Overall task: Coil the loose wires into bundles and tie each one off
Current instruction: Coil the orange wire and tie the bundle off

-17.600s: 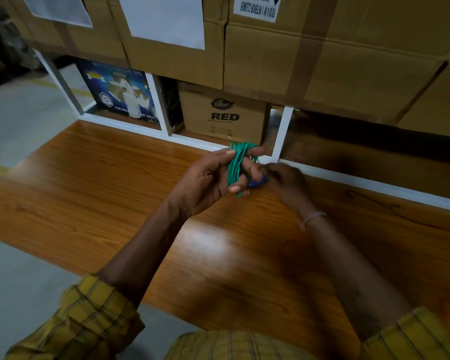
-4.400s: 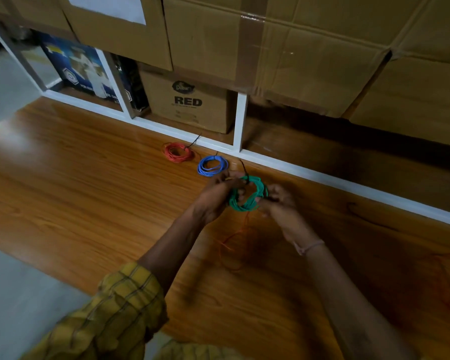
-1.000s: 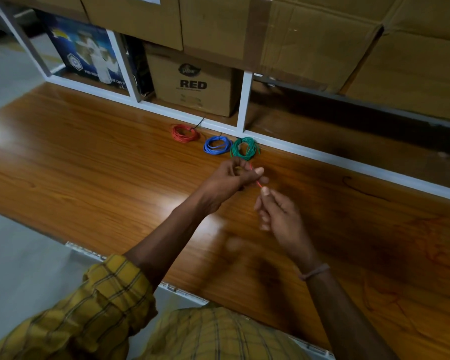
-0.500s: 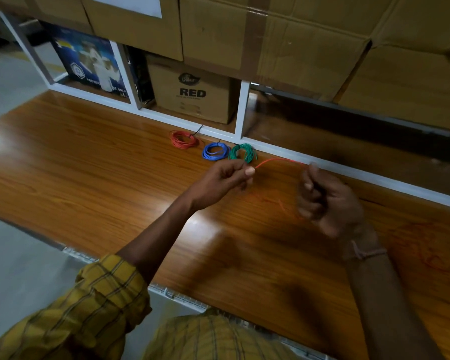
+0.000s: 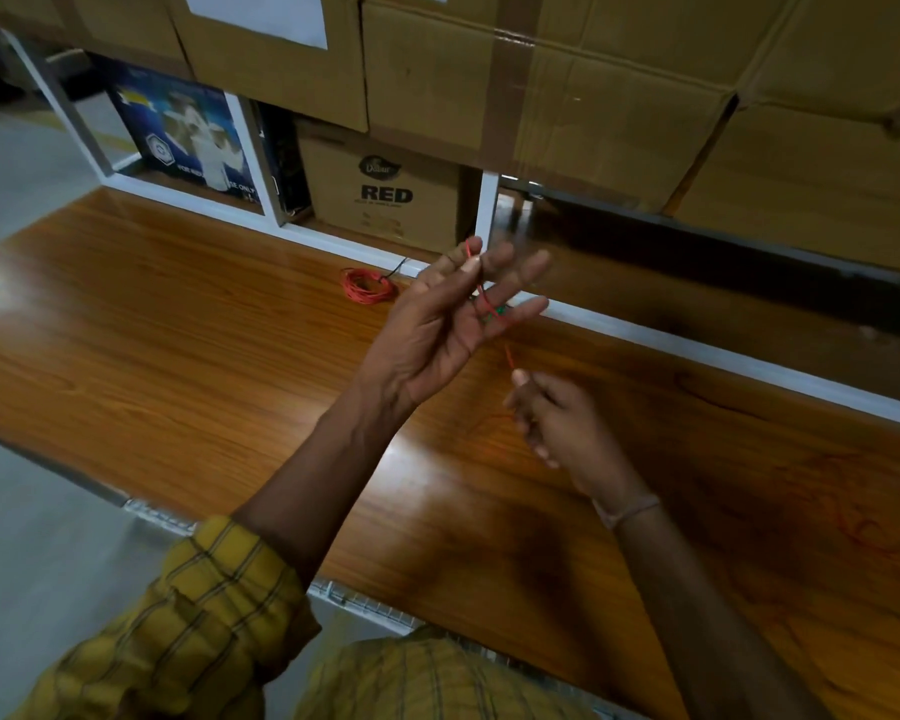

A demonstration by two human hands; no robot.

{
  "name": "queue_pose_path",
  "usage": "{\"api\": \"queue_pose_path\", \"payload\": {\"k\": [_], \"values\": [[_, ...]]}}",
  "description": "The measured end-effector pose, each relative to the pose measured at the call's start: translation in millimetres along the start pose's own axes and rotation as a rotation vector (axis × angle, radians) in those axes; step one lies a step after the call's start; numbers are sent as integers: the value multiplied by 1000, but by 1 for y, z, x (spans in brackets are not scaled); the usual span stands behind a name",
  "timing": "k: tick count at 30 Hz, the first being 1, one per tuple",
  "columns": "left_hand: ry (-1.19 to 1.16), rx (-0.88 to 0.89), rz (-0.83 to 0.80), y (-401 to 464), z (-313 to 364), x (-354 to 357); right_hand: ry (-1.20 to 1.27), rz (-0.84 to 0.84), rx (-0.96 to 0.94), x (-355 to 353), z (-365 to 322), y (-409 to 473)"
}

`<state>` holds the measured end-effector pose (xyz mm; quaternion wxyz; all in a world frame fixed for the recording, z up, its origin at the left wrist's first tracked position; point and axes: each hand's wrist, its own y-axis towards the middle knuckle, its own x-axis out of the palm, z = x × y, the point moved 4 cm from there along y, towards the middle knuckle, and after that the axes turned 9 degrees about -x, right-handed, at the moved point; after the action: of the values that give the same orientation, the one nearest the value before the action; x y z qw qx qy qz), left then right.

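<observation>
Left hand (image 5: 437, 324) raised since; red wire (image 5: 481, 293) wraps fingers, right hand (image 5: 557, 418) pinching below.

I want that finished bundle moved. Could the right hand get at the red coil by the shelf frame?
Probably not freely: the right hand pinches the loose red wire, and the raised left hand lies between it and the red coil.
</observation>
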<state>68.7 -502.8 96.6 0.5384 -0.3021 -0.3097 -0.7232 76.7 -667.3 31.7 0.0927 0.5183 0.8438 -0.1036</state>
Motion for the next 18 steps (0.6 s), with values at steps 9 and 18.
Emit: {"api": "queue_pose_path", "payload": {"k": [9, 18], "values": [[1037, 92, 335, 4, -14, -37, -157, -371, -38, 10, -19, -30], [1405, -209, 117, -14, -30, -38, 477, -290, -321, -69, -54, -18]]}}
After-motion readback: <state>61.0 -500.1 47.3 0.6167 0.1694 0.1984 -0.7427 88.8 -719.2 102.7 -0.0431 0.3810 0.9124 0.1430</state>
